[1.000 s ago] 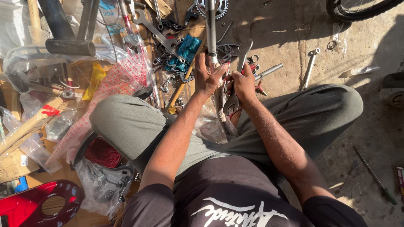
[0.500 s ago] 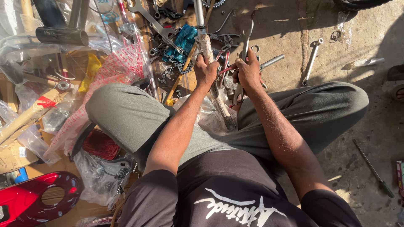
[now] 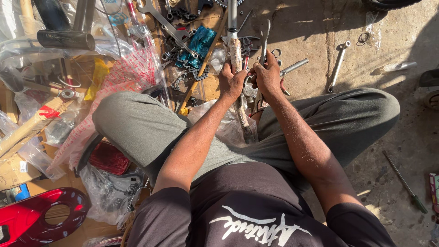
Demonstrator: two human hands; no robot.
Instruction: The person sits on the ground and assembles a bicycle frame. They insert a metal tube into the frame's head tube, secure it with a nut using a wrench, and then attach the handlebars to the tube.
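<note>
Head view: a rough concrete floor (image 3: 393, 41) in hard sunlight, with sharp shadows across it and flattened cardboard (image 3: 18, 169) laid over its left part. The person sits cross-legged in grey trousers (image 3: 137, 123) and a dark shirt.

Both forearms reach forward and meet just past the knees. The left hand (image 3: 231, 82) is wrapped in a closed fist around a long, worn metal tube (image 3: 236, 59), which runs from beyond the fingertips down between the legs, slightly tilted. The right hand (image 3: 267, 77) sits just beside it, fingers curled shut around a slim metal tool (image 3: 264, 41) whose shaft rises past the knuckles; what its lower end meets is hidden by the hands.

Beyond the left fingers lie a teal rag (image 3: 199, 43), a bicycle chain (image 3: 194, 73) and a long flat wrench (image 3: 167, 23). Right of the right fingers, well apart, a box spanner (image 3: 338, 64) lies on bare concrete. A screwdriver (image 3: 404, 183) rests beside the right elbow. Clear plastic bags (image 3: 112, 192) and a red chain guard (image 3: 41, 215) lie far behind the left wrist.
</note>
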